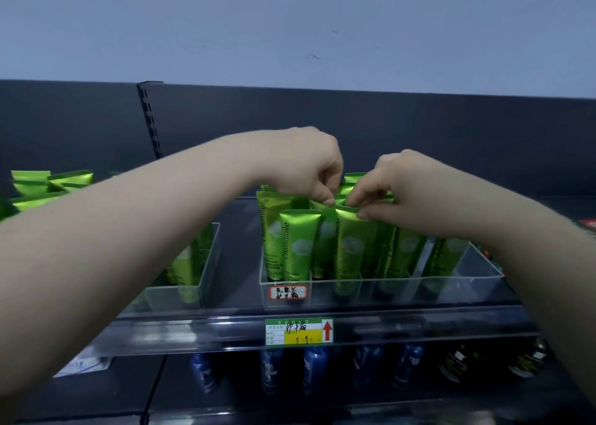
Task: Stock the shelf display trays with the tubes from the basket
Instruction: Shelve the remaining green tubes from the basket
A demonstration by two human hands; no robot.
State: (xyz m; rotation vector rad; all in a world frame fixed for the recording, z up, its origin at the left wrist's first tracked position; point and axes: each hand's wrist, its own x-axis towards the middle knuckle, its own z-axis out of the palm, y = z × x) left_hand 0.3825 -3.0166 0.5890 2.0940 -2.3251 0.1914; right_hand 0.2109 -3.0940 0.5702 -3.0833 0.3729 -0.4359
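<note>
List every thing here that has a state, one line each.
Left hand: pinches a tube's crimped top.
Right hand: pinches a tube's crimped top.
Green plastic tubes: upright, caps down, in the tray.
Middle clear acrylic tray: partly filled.
Left clear acrylic tray: holds leaning green tubes.
Dark blue bottles: standing on the lower shelf.

Glossy green tubes (298, 244), clear plastic tray (403, 290), paper price label (299, 331)
</note>
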